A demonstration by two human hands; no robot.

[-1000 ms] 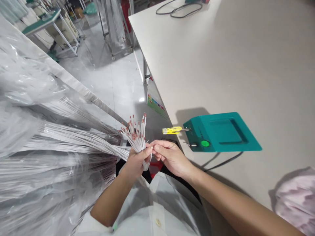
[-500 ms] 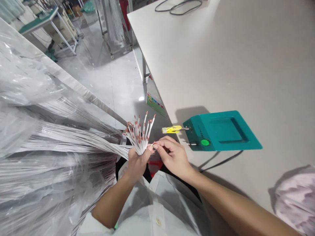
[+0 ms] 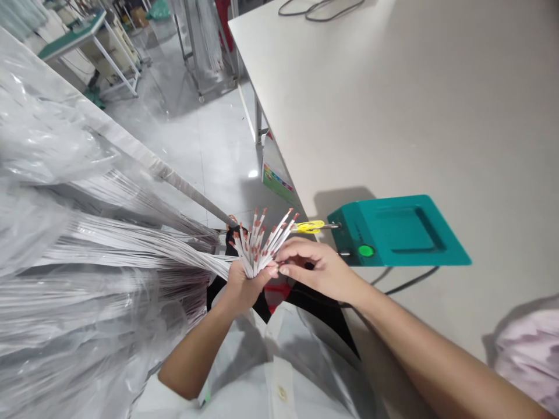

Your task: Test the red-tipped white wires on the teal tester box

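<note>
My left hand [image 3: 243,286] is closed round a bunch of thin white wires [image 3: 260,242] with bare copper-red tips that fan upward. These wires run back to the left into a large bundle under clear plastic [image 3: 78,256]. My right hand [image 3: 318,269] is beside the left one, its fingers pinched against the base of the fanned wire ends. Just to the right stands a teal box [image 3: 395,230] with a green button [image 3: 365,251] and a yellow-handled probe [image 3: 311,226] sticking out of its left side.
The teal box stands on a wide beige table [image 3: 414,110], with its black cable running off below. A black cable loop [image 3: 321,8] lies at the far edge. A pink cloth [image 3: 530,358] is at the lower right. Racks and benches stand on the shiny floor behind.
The fanned wire tips have tilted to the right, toward the yellow-handled probe. My right hand has moved up over the base of the fan.
</note>
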